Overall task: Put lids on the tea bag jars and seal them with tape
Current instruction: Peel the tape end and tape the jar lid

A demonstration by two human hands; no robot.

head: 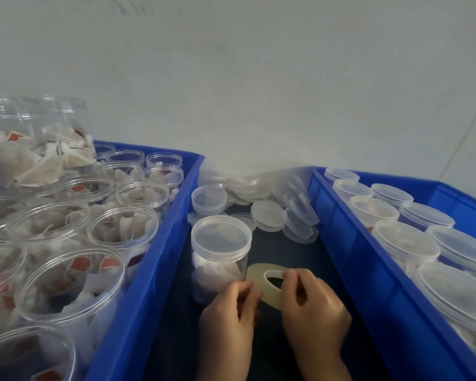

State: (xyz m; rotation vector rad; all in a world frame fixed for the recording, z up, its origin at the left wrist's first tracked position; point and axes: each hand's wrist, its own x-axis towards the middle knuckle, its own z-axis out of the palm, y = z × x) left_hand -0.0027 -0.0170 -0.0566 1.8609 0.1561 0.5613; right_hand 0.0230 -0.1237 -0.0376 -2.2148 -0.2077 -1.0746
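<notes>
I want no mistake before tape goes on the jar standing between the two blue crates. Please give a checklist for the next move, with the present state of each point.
1. Lid sits on the jar: ok.
2. Lid fully closed all round: cannot tell.
3. Tape roll in hand: ok, the right hand holds it beside the jar.
4. Free tape end pulled out: cannot tell; the left hand pinches at the roll's edge.
5. Jar standing upright: ok.
6. Jar steadied by a grip: not ok, both hands are on the tape.

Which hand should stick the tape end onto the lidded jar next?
Probably left. The left hand pinches at the edge of the tape roll right beside the lidded jar; the right hand grips the roll, farther from it.
</notes>
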